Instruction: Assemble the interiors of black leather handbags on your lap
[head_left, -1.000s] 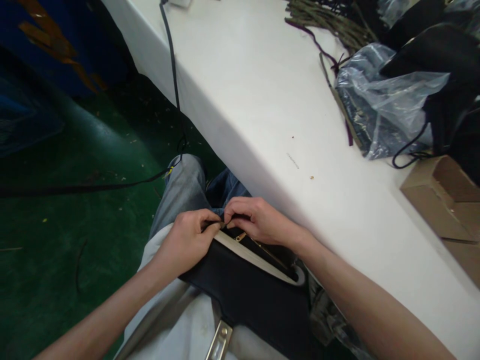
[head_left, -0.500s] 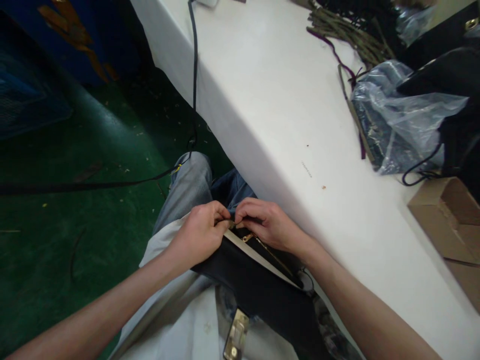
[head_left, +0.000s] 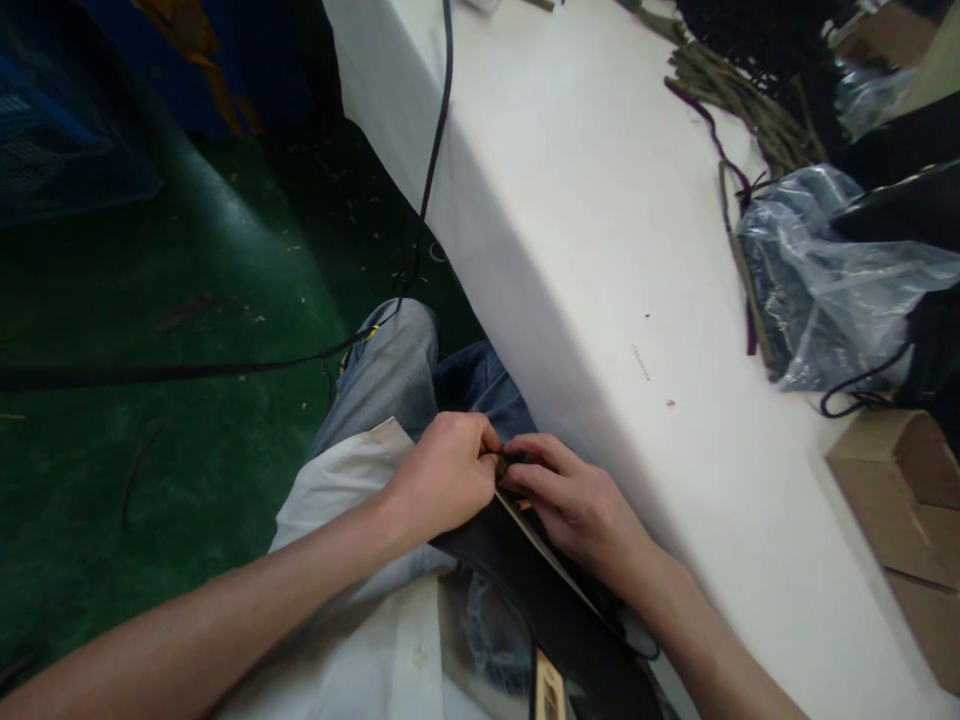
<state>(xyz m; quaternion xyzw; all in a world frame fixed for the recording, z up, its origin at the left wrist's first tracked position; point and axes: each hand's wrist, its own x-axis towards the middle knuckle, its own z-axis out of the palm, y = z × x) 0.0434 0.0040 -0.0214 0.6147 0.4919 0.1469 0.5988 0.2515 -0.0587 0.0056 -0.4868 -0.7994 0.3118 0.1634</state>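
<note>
A black handbag (head_left: 504, 566) with a pale inner edge rests across my lap, its opening slanting down to the right. Pinched at the far corner of that opening is my left hand (head_left: 454, 472), thumb and fingers closed on the bag's edge. Facing it, my right hand (head_left: 581, 498) has its bent fingertips together at the same corner; the small piece between them is hidden. Under the right fingers a bit of gold metal (head_left: 523, 505) shows inside the opening. A gold clasp plate (head_left: 550, 688) lies low on the bag's front.
To the right runs a white-covered table (head_left: 555, 180). On it are a clear plastic bag (head_left: 832, 290), a bundle of dark straps (head_left: 757, 105) and a cardboard box (head_left: 892, 500). A black cord (head_left: 436, 130) hangs over its left edge. The floor (head_left: 210, 430) is green.
Both hands and the bag's corner have shifted slightly right in view. The bag has tilted more steeply, and my right hand now covers more of its opening. The camera view has turned a little.
</note>
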